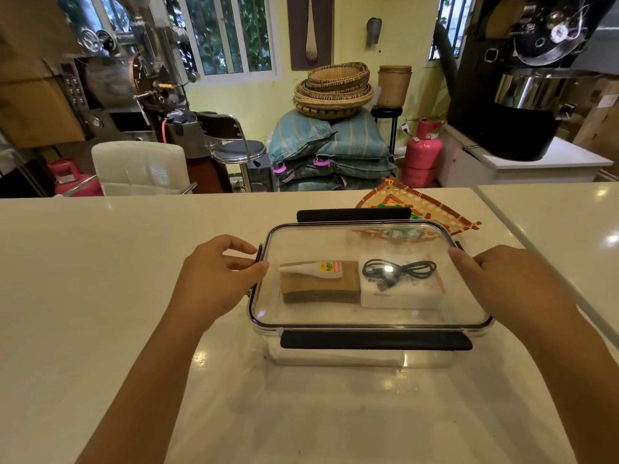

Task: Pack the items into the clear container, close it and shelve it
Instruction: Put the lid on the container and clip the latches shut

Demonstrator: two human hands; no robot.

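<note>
A clear container (335,358) stands on the white counter with its clear lid (301,239) laid on top. The black front latch (375,340) and back latch (353,214) stick out level, not folded down. Through the lid I see a stack of brown card sleeves (320,289), a small glue bottle (321,270) lying on them, a white box (402,298) and a coiled black cable (398,271) on the box. My left hand (214,279) touches the lid's left edge with thumb and fingers. My right hand (502,286) rests against the lid's right edge.
A woven orange hand fan (432,209) lies on the counter (100,296) just behind the container. Beyond the counter stand a white chair (140,169), a metal stool, stacked sacks with baskets, pink gas cylinders (420,155) and roasting machines.
</note>
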